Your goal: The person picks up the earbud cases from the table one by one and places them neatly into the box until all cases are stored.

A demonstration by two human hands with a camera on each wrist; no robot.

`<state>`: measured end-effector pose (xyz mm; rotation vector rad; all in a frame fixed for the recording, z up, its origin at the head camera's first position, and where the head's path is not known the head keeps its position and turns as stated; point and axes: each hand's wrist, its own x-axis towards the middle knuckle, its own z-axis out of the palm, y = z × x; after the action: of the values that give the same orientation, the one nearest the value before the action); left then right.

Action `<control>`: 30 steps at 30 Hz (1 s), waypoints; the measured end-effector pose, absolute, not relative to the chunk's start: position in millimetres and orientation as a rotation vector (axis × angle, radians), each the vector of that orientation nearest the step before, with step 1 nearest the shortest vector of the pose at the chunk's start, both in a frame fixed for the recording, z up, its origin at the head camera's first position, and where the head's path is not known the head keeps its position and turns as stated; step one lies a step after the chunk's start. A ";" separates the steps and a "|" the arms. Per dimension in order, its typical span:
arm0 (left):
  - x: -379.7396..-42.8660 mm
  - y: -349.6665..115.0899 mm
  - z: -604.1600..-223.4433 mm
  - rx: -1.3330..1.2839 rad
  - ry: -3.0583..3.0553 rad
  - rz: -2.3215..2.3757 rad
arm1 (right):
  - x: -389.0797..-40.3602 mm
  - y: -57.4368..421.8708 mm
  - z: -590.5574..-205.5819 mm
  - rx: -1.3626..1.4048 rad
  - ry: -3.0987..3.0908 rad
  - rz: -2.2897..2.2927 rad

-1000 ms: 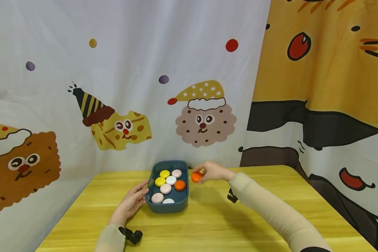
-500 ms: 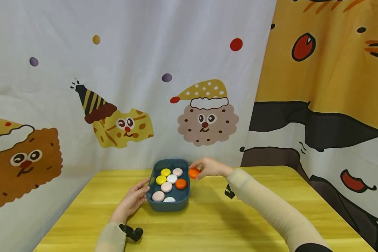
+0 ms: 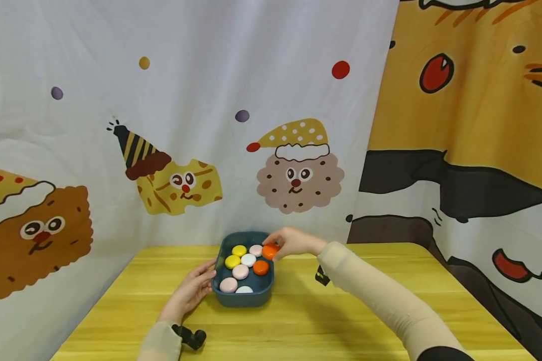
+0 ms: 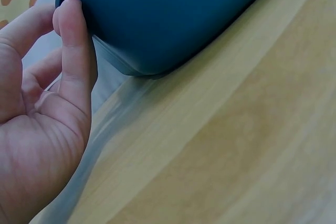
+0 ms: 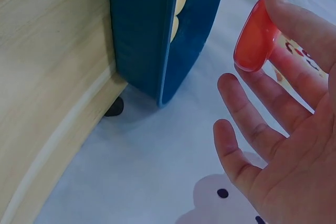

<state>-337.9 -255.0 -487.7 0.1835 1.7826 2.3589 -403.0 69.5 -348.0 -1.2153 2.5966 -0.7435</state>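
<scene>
My right hand (image 3: 298, 241) pinches a glossy orange disc (image 5: 255, 38) between thumb and fingertips; the other fingers are spread. In the head view this orange disc (image 3: 269, 251) is over the right rim of a dark blue rectangular box (image 3: 243, 300). My left hand (image 3: 191, 292) touches the box's left side, its fingertips at the rim in the left wrist view, where the left hand (image 4: 47, 114) shows its palm. Inside the box lie another orange disc (image 3: 260, 267), yellow discs (image 3: 232, 261), and several white and pale pink discs (image 3: 241, 272).
The box stands on a yellow wood-grain table (image 3: 325, 321), near its back edge. Behind hangs a white curtain (image 3: 198, 75) with cartoon prints. Black straps with small mounts sit on both wrists. A small dark object (image 5: 115, 107) shows at the table edge in the right wrist view.
My right hand has carried the orange disc leftward, from beside the box to over its right rim. The left hand stays against the box's side. The head view has shifted slightly.
</scene>
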 end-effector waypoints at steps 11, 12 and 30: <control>-340.1 -254.2 -484.9 0.211 1.765 2.362 | -402.6 50.9 -350.9 -1.222 2.584 -0.689; -340.1 -254.2 -485.2 0.208 1.761 2.361 | -403.4 49.1 -352.2 -1.229 2.582 -0.679; -339.7 -254.9 -486.0 0.195 1.744 2.368 | -403.3 31.8 -364.4 -1.240 2.569 -0.594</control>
<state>-339.7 -254.9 -486.0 0.1946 1.7443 2.3682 -403.3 31.8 -364.4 -1.2396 2.5693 -0.5937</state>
